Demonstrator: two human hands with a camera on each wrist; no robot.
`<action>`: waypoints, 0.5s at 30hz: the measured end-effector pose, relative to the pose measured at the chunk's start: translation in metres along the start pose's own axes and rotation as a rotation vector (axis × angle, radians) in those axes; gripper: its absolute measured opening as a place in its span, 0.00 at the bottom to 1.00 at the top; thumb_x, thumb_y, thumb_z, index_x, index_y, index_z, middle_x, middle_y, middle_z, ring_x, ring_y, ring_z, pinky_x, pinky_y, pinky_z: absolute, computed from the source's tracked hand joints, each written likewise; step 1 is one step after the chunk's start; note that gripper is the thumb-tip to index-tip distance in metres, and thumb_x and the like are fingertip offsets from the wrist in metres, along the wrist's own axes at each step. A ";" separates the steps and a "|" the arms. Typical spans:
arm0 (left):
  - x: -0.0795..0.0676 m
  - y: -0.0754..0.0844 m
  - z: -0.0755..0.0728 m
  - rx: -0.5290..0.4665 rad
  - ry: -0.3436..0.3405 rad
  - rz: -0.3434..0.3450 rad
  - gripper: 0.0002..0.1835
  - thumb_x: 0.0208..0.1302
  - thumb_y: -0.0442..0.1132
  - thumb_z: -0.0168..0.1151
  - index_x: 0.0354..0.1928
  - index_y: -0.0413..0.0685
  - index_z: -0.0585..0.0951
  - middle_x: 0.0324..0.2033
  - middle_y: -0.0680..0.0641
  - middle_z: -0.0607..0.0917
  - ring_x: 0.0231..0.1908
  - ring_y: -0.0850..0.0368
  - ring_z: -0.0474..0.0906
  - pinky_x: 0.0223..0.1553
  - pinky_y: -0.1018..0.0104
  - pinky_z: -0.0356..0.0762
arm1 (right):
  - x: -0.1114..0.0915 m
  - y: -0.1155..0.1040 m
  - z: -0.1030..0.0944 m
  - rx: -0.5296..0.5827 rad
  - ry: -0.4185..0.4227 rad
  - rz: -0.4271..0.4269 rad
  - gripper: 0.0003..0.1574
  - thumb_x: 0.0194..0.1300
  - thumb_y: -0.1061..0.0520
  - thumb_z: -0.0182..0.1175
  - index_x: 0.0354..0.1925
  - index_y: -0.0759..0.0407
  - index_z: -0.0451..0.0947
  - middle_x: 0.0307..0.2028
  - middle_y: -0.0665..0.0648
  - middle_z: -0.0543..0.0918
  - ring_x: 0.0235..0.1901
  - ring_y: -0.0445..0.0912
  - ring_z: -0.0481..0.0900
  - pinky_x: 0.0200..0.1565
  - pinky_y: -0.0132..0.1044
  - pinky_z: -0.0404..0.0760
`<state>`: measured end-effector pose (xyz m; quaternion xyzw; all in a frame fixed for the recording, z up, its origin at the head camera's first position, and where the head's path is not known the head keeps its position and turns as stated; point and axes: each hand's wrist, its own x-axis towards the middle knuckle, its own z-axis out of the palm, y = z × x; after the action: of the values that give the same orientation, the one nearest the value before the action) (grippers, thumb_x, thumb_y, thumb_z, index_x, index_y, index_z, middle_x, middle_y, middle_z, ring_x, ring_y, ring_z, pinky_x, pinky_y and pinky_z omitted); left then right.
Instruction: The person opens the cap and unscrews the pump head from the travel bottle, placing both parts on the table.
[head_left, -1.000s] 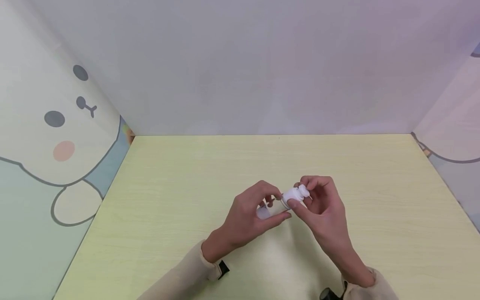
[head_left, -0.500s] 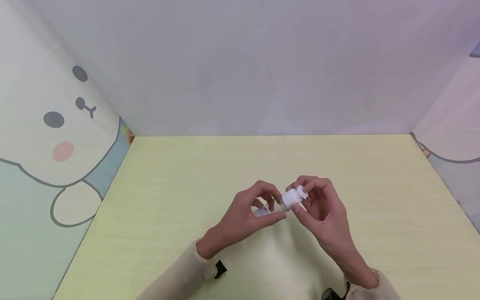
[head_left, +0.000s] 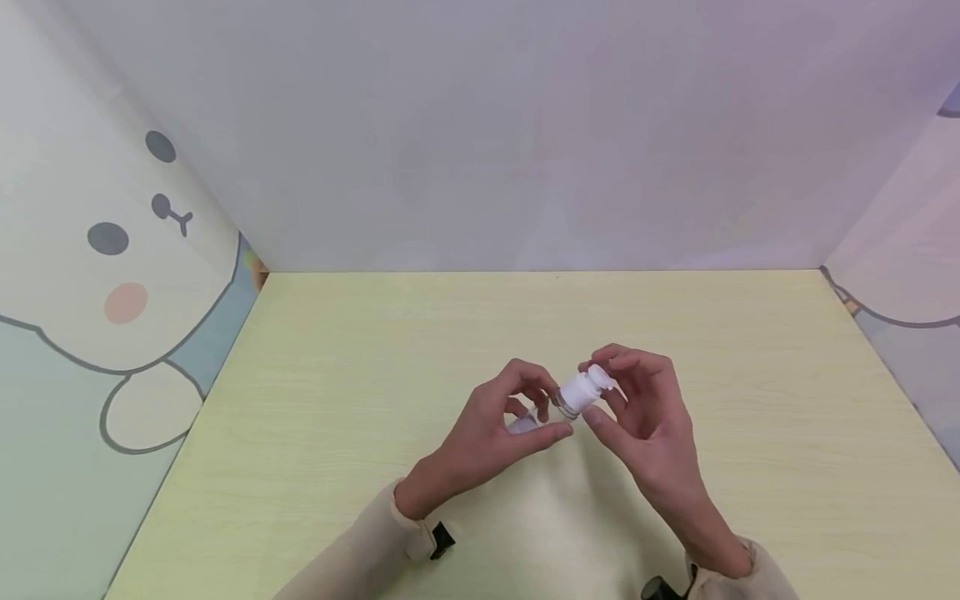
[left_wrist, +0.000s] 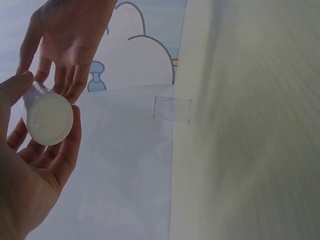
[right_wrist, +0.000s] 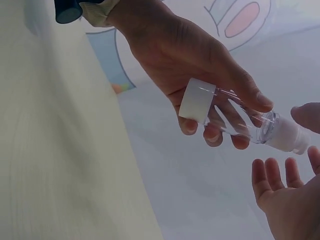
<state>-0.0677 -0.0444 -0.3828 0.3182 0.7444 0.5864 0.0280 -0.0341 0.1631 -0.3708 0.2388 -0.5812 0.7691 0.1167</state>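
Observation:
A small clear bottle [right_wrist: 230,129] with a white base [right_wrist: 197,101] and a white pump-style top [head_left: 581,392] is held tilted above the table. My left hand [head_left: 483,425] grips its body, the thumb on one side and the fingers on the other. The white base faces the left wrist camera. My right hand [head_left: 656,425] is around the white top, its thumb and fingers spread to either side. In the right wrist view, small gaps show between the right fingertips [right_wrist: 272,167] and the top.
A pale wood-grain table [head_left: 360,333] lies below, with a plain light wall [head_left: 525,150] behind it. Cartoon-printed panels [head_left: 97,275] stand at the sides. A clear rectangular piece [left_wrist: 172,109] spans the line between wall and table.
Both hands stay near the same spot, the left slightly further left. The right fingers have spread away from the white top, which shows more fully and is turned a little.

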 end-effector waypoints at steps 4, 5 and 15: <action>0.001 0.001 0.003 0.035 0.013 0.008 0.24 0.62 0.39 0.77 0.54 0.55 0.74 0.45 0.55 0.83 0.41 0.64 0.80 0.40 0.68 0.83 | -0.001 0.000 0.003 -0.050 0.076 0.074 0.32 0.58 0.86 0.59 0.57 0.71 0.63 0.56 0.55 0.71 0.56 0.45 0.74 0.59 0.28 0.81; 0.001 0.001 0.004 0.044 0.014 0.016 0.24 0.61 0.39 0.77 0.53 0.55 0.74 0.45 0.55 0.83 0.41 0.64 0.80 0.40 0.68 0.84 | -0.001 0.000 0.004 -0.052 0.088 0.084 0.31 0.58 0.86 0.59 0.56 0.71 0.63 0.55 0.54 0.71 0.54 0.44 0.74 0.57 0.27 0.81; 0.002 0.002 0.007 0.102 0.012 0.054 0.25 0.59 0.39 0.79 0.52 0.53 0.75 0.45 0.54 0.83 0.41 0.64 0.79 0.41 0.71 0.85 | -0.001 0.000 0.006 -0.066 0.093 0.100 0.27 0.57 0.86 0.59 0.49 0.73 0.61 0.49 0.52 0.71 0.52 0.45 0.74 0.48 0.23 0.80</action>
<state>-0.0652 -0.0377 -0.3823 0.3357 0.7644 0.5503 -0.0089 -0.0320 0.1580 -0.3701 0.1697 -0.6113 0.7647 0.1128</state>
